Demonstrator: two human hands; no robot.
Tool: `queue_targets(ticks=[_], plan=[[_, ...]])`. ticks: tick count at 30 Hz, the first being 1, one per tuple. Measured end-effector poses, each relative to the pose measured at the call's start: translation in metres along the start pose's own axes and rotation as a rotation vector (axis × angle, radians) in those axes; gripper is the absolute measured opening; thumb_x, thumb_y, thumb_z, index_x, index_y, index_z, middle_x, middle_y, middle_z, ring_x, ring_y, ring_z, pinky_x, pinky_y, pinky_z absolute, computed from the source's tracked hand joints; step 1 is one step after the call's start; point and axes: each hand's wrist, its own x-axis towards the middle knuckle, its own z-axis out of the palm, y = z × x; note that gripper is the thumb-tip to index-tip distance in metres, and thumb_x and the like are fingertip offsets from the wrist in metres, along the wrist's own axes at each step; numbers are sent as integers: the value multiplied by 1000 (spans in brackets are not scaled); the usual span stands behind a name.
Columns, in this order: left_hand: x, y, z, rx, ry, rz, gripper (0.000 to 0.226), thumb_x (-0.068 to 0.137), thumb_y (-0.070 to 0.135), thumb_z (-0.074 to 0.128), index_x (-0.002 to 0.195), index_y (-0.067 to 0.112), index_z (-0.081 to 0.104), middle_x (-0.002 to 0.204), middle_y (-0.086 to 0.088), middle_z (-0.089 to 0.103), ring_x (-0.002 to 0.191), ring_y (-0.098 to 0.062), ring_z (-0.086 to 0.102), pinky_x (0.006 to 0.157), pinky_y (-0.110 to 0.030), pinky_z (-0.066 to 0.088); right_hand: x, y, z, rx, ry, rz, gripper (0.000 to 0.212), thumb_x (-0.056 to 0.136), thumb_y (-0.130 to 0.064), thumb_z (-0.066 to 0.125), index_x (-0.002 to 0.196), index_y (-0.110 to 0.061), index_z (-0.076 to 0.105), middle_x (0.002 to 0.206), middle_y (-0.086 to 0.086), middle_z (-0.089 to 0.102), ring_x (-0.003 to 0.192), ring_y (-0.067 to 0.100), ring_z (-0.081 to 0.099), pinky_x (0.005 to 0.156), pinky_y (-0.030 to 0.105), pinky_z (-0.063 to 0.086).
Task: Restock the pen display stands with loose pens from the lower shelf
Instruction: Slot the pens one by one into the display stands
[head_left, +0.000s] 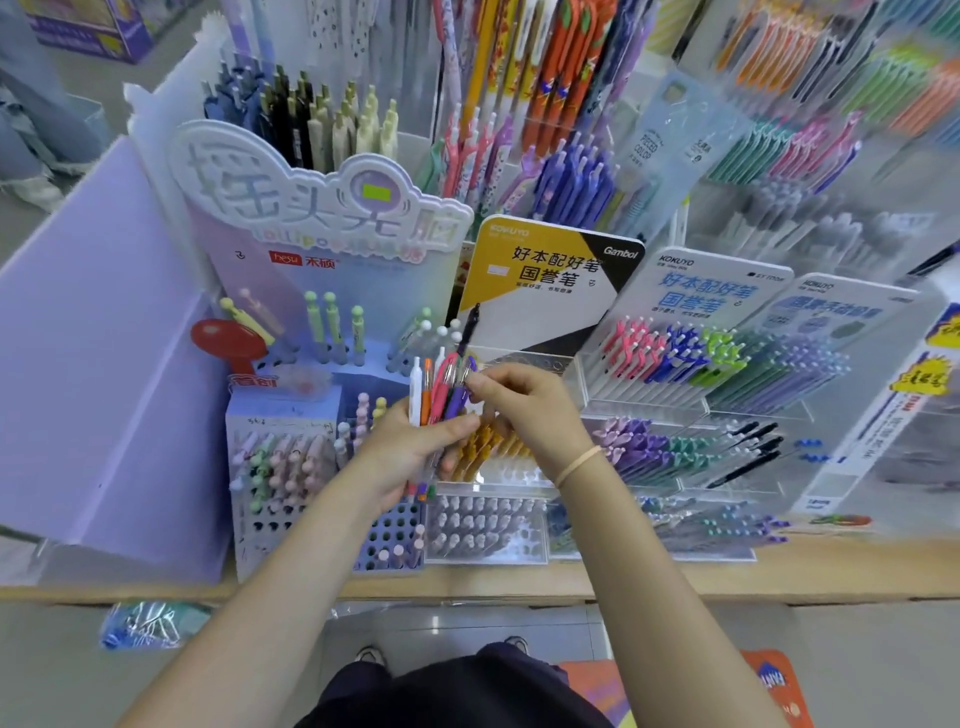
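Left hand (415, 447) grip around pens (441, 389), right hand (524, 410) pinching one.

We see a white, orange, pink and purple pen bunch (439, 395) beside the yellow, black and white sign card (545, 280).

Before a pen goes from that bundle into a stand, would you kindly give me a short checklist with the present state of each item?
1. Bundle of pens held firmly in the left hand: ok, fingers and thumb are curled round the barrels.
2. One pen singled out: ok, the right hand pinches the top of the purple pen.
3. Matching slot found for that colour: cannot tell; purple pens sit in the clear tiered stand to the right, but the model is not readable.
4. Free holes available: ok, the perforated lilac stand shows open holes.
5. Path clear of the upright black pen behind the bundle: cannot tell.
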Motion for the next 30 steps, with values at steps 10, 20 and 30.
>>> queue_targets(ticks=[10,20,30], plan=[[-12,-13,22,-59,31,-45,10,94,17,65,93,7,67,72,-8,69,47,-17,56,44,-27,47,-19,18,-28,310,50,76,11,97,-14,60,93,-6,65,84,9,70,68,20,67,61,27,54],[-30,-43,87,53,-105,-100,20,97,20,61,91,2,69,77,-10,73,47,-18,59,44,-24,46,-79,41,-89,465,112,75,22,98,-16,56,113,-2,66,80,12,62,65,17,59,62,25,52],[-33,-125,288,85,-217,-108,23,102,22,52,116,13,67,66,-7,65,48,-20,58,49,-27,49,-195,108,-302,527,457,-14,13,99,-10,54,100,-2,64,80,8,64,63,13,63,55,21,49]])
